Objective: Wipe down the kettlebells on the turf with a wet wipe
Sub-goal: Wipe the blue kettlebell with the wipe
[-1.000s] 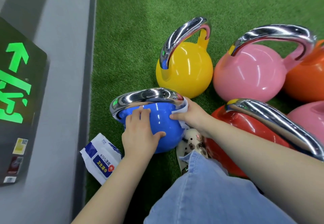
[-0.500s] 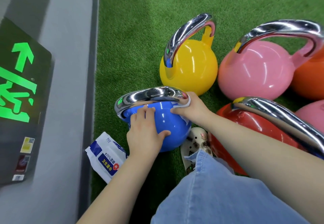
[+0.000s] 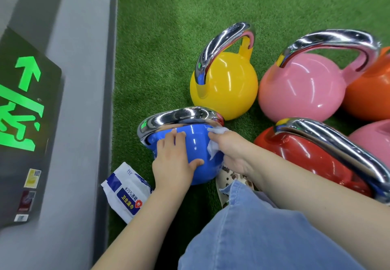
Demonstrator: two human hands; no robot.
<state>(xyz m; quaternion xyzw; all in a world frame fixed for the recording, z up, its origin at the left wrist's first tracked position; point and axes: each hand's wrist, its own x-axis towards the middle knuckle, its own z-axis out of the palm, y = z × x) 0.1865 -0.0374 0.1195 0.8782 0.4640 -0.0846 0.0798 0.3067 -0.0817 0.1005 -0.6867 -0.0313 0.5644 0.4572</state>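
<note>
Green artificial turf (image 3: 168,26) covers the floor, its short pile even and lit from above. Along the left edge runs a grey wall (image 3: 80,79), and set low on it is a dark panel with a glowing green exit sign (image 3: 21,109) showing an arrow and a running figure; small stickers sit beneath it.

A cluster of kettlebells stands on the turf. The blue kettlebell (image 3: 196,143) is nearest the wall, tipped toward the camera, its chrome handle arching across the top. The left hand (image 3: 173,164) lies flat against its side, fingers straight and thumb spread. The right hand (image 3: 232,151) presses a crumpled white wet wipe (image 3: 215,143) against the bell's right side, fingers curled around the wipe. Behind stands a yellow kettlebell (image 3: 225,88), beside it a pink kettlebell (image 3: 299,92), with an orange kettlebell (image 3: 371,92) at the right edge and a red kettlebell (image 3: 306,153) just right of the blue one.

A white and blue wipes packet (image 3: 126,193) lies on the turf by the wall. A denim-clad leg (image 3: 263,238) fills the lower foreground.
</note>
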